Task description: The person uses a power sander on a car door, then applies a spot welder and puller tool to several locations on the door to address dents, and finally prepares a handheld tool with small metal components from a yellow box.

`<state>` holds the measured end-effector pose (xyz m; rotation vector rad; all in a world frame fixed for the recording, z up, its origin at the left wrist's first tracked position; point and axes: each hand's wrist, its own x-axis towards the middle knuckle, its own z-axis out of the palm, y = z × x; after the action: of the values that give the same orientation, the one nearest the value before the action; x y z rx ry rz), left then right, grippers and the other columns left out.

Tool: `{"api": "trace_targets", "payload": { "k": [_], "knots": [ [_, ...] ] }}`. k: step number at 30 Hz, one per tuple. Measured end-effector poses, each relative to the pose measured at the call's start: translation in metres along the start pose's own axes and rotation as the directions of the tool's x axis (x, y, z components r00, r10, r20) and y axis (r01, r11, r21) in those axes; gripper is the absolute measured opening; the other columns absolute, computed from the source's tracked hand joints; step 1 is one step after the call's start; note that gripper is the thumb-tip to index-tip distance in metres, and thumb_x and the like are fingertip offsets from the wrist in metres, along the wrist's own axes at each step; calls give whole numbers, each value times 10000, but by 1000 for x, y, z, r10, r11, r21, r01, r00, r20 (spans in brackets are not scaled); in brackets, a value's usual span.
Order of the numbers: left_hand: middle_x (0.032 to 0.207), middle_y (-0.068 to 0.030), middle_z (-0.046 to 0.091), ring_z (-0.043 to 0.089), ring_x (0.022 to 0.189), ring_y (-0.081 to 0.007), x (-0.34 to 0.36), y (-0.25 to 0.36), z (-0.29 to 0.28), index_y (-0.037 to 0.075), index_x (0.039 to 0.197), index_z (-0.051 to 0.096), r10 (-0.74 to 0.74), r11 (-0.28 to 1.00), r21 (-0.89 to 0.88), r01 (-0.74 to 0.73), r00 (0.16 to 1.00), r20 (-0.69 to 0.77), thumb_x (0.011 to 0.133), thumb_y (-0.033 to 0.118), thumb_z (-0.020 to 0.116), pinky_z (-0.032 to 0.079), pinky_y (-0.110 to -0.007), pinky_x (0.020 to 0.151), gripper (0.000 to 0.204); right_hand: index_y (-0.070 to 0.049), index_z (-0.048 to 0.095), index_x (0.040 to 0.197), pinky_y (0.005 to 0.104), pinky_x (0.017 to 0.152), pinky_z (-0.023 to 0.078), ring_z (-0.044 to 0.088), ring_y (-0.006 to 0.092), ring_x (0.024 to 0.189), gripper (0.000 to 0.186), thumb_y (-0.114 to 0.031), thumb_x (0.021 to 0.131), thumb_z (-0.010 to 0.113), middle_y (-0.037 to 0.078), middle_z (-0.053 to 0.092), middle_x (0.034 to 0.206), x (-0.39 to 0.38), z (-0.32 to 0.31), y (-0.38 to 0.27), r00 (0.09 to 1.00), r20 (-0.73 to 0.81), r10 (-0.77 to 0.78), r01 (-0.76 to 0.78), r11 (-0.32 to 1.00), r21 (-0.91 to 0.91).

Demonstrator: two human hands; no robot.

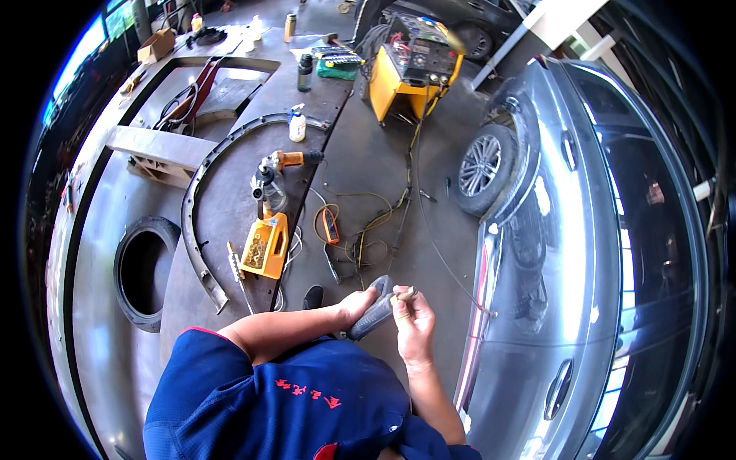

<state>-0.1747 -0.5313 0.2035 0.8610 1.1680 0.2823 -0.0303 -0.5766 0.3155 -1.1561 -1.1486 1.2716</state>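
Note:
My left hand (356, 305) is wrapped around a dark grey, cylinder-like thing (371, 317) with a rounded loop at its far end. I cannot make out its exact kind. Just to the right of it, my right hand (415, 328) is closed with fingers and thumb on a small tan piece (404, 295), tilted up and partly hidden by the fingers. Both hands are close together in front of my blue shirt, over the floor between the workbench and a grey car.
On the right, the grey car's side panel (529, 264) looks dented. The workbench (245, 172) bears a curved black trim strip (192, 180), an orange-handled power tool (295, 159) and a cut-open yellow jug (266, 244). Cables (410, 176) run from a yellow wheeled machine (395, 84). A tyre (126, 272) stands left.

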Motion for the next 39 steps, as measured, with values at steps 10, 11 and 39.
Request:
{"api": "trace_targets", "payload": {
  "k": [10, 11, 39],
  "knots": [
    [1009, -204, 694, 677, 974, -280, 9, 28, -92, -36, 1074, 669, 21, 946, -300, -121, 949, -315, 976, 413, 427, 531, -448, 833, 519, 12, 661, 1060, 259, 849, 508, 618, 100, 988, 120, -86, 995, 638, 46, 646, 1064, 101, 64, 15, 998, 65, 11, 9, 951, -310],
    [1031, -191, 694, 675, 968, -275, 2, 36, -95, -34, 1127, 655, -19, 899, -425, -106, 960, -280, 991, 405, 407, 533, -450, 841, 522, 11, 659, 1059, 275, 843, 515, 635, 134, 969, 134, -99, 985, 648, 64, 650, 1051, 109, 70, 11, 995, 87, -47, 78, 917, -391],
    [1056, -123, 705, 693, 883, -223, 107, 71, -5, 44, 1194, 672, 80, 971, 230, -68, 996, -43, 1002, 488, 383, 556, -400, 751, 563, -59, 564, 633, 416, 558, 473, 614, 327, 613, 364, -290, 871, 714, 109, 578, 622, 141, -87, -28, 951, 229, -207, 303, 770, -561]
  ]
}}
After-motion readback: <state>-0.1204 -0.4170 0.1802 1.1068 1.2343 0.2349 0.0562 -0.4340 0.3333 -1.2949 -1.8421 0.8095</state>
